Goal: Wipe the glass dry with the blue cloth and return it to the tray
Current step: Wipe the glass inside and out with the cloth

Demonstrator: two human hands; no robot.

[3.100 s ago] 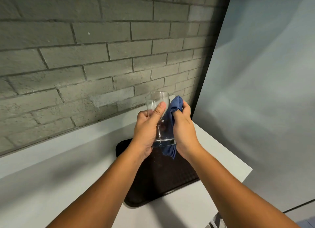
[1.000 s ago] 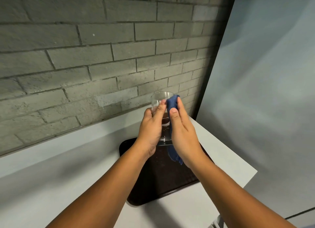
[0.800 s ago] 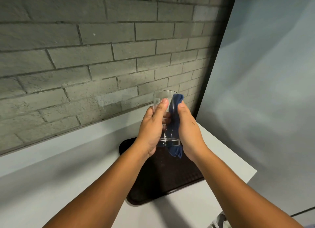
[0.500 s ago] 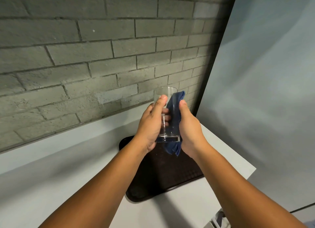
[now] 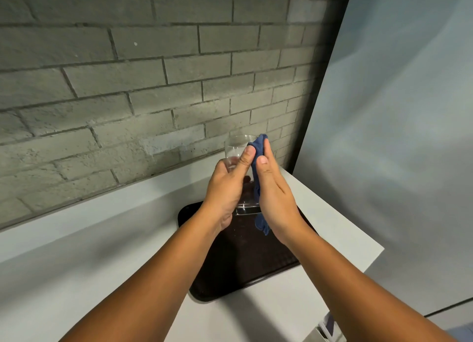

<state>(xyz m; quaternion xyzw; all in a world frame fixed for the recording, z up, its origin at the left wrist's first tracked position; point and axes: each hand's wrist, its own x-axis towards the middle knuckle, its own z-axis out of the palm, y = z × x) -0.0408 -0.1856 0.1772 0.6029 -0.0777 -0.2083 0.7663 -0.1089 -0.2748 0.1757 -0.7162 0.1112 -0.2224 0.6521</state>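
The left hand [image 5: 225, 188] is wrapped around a clear, straight-sided drinking glass [image 5: 236, 149], thumb laid up its near side and fingers curled behind, holding it upright in the air. Just to the right of that hand, the right hand [image 5: 275, 198] presses a dark blue cloth [image 5: 258, 147] flat against the glass's right side, fingers extended and close together, thumb along the near edge of the cloth. The cloth bunches over the rim at the fingertips of the right hand, and a loose tail of it hangs down below the heel of that hand. The thick base of the glass shows between the two palms. Directly beneath both hands lies a dark brown rectangular plastic tray [image 5: 243, 265] with rounded corners, resting on a white bench [image 5: 89, 252]; the glass is lifted clear of it. Beyond the hands rises a grey brick wall [image 5: 153, 85], and to the right of the right hand stands a plain pale panel [image 5: 396, 137].
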